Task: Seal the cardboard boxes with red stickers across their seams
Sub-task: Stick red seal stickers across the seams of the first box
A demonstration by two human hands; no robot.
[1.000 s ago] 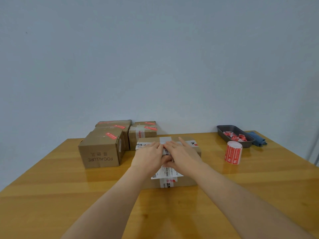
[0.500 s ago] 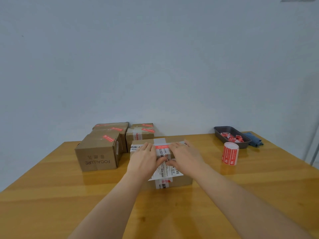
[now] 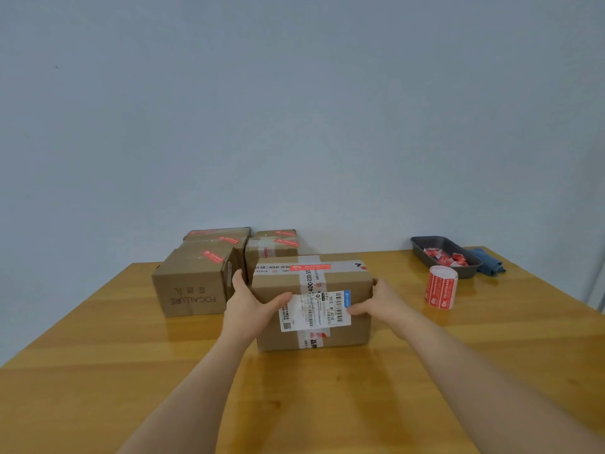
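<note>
A cardboard box (image 3: 357,332) with white tape and a shipping label stands in the middle of the wooden table (image 3: 98,371). A red sticker (image 3: 312,267) lies across the tape on its top. My left hand (image 3: 248,303) grips the box's left side, thumb on the front face. My right hand (image 3: 379,303) grips its right side, thumb on the label's edge. A roll of red stickers (image 3: 440,291) stands upright to the right of the box.
Several stickered cardboard boxes (image 3: 193,283) sit close behind and to the left, near the wall. A dark tray (image 3: 471,273) with crumpled red and white scraps sits at the far right, with a blue cloth (image 3: 489,262) beside it.
Both hands left the box's top, where they pressed the red sticker, and moved apart to grip its left and right sides. The sticker now shows on top.
</note>
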